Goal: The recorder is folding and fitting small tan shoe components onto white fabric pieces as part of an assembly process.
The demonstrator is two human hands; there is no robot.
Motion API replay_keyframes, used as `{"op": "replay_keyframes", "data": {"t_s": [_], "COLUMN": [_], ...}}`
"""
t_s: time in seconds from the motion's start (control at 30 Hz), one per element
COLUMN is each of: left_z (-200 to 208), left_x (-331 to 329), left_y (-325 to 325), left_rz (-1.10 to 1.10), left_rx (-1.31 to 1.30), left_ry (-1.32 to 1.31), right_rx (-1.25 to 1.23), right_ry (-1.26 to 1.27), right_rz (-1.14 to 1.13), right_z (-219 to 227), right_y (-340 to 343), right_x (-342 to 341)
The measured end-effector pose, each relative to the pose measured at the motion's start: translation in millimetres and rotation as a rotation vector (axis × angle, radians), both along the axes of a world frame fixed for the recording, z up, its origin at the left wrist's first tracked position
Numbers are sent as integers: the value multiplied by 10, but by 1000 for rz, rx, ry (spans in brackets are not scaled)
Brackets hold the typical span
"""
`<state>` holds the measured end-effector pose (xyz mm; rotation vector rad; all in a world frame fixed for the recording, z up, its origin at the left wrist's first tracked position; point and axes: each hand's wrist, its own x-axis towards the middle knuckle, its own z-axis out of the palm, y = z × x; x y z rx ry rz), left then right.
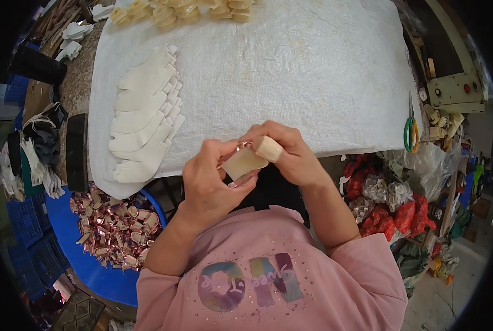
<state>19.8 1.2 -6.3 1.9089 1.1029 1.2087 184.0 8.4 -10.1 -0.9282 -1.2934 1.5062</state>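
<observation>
In front of my chest, my left hand (205, 171) is closed on a small block-shaped piece (243, 164), likely a shoe heel, with a smooth cream face and shiny pink metallic edges. My right hand (294, 151) meets it from the other side, its fingers bent around a pale beige block (269, 149) with a blunt end. Fingers hide where the two pieces touch. Just beyond my hands is a table covered by a white woven sheet (290, 77). White curved strips (144, 118) lie overlapped in a fanned row on its left side.
Cream curled pieces (188, 14) line the table's far edge. At my left, a blue basin (97, 278) holds many pink metallic pieces (117, 229). Scissors (411, 129) with green and orange handles hang at the right edge. Red and clear plastic bags (387, 212) pile below them.
</observation>
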Motion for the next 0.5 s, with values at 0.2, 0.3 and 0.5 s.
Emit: {"op": "replay_keyframes", "data": {"t_s": [0.2,0.3,0.5], "left_z": [-46,-74,-103], "left_x": [140,166,127], "left_y": [-45,-34,-35], "left_rz": [100,192,249], "left_rx": [170,217,223], "left_ry": [44,112,128], "right_rx": [80,140,-255], "right_ry": [-47,-174,527], "right_rz": [-22,-156,19], "right_z": [-60,-73,-186], "right_y": [-116,-117,-176], "right_x": [-68,-171,-203]}}
